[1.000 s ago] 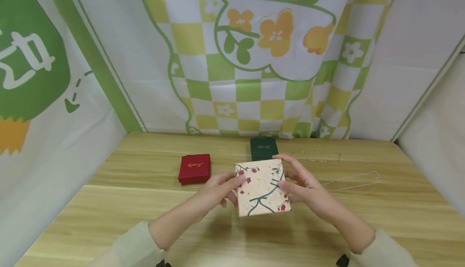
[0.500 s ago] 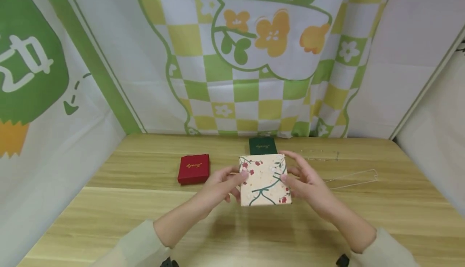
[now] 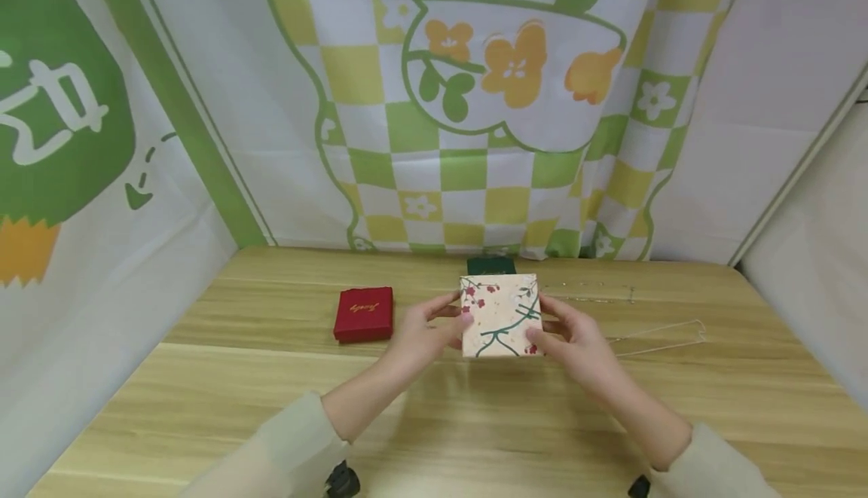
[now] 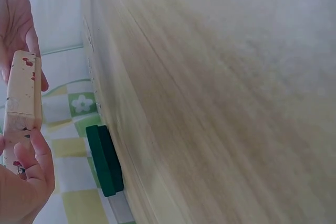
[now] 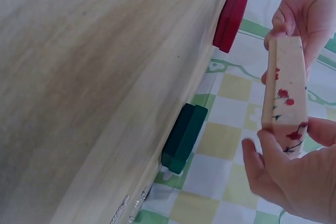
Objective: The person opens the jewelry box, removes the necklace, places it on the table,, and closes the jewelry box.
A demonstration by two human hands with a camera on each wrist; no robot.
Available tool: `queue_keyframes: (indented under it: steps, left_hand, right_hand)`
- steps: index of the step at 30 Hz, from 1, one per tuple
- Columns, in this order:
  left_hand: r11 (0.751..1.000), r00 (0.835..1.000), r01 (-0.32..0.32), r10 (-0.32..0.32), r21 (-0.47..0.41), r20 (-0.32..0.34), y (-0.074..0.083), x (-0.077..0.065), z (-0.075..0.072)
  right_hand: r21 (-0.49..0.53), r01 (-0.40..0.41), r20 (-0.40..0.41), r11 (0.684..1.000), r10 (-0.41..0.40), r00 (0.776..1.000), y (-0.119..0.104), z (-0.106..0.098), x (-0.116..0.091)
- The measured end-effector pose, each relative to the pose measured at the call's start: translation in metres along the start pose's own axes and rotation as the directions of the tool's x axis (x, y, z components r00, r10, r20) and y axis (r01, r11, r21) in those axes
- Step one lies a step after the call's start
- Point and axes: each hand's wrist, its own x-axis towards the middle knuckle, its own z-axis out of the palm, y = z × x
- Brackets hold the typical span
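Observation:
A square cream gift box (image 3: 502,316) with red blossoms and green branches is held between both hands above the wooden table. My left hand (image 3: 429,328) pinches its left side, thumb on the top face and fingers underneath. On the opposite side my right hand (image 3: 579,338) grips it, its thumb near the lower right corner. In the right wrist view the box (image 5: 289,87) appears closed, its lid seam along the side, off the table. Just beyond it a dark green box (image 3: 490,265) is mostly covered from the head view.
To the left lies a red box (image 3: 363,314) with gold lettering. Thin silvery chains rest on the right: a longer one (image 3: 664,329) and another (image 3: 597,300) behind it. A checked, flowered curtain (image 3: 475,170) hangs at the table's back edge.
Both hands have carried the cream box away from the body and slightly right. It now covers more of the green box. The red box and the chains have stayed put.

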Motion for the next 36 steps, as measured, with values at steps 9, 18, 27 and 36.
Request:
queue_keyframes:
  steps: [9,18,27,36]
  left_hand:
    - [0.999,0.997,0.043,-0.044,0.007,0.059,-0.01,0.014,0.009]
    - [0.985,0.975,0.17,-0.166,-0.014,0.149,-0.016,0.019,0.018]
    - [0.983,0.962,0.179,-0.181,0.031,0.204,-0.023,0.028,0.019]
    - [0.978,0.95,0.196,-0.207,0.069,0.232,-0.027,0.037,0.021]
  right_hand:
    - [-0.175,0.007,-0.005,0.984,-0.008,1.0,0.01,0.002,0.002]
    - [-0.149,-0.099,0.062,0.984,0.109,0.992,0.023,0.002,0.008]
    - [-0.196,-0.147,0.093,0.969,0.168,0.981,0.029,0.001,0.015]
    - [-0.197,-0.192,0.133,0.961,0.22,0.966,0.032,-0.004,0.021]
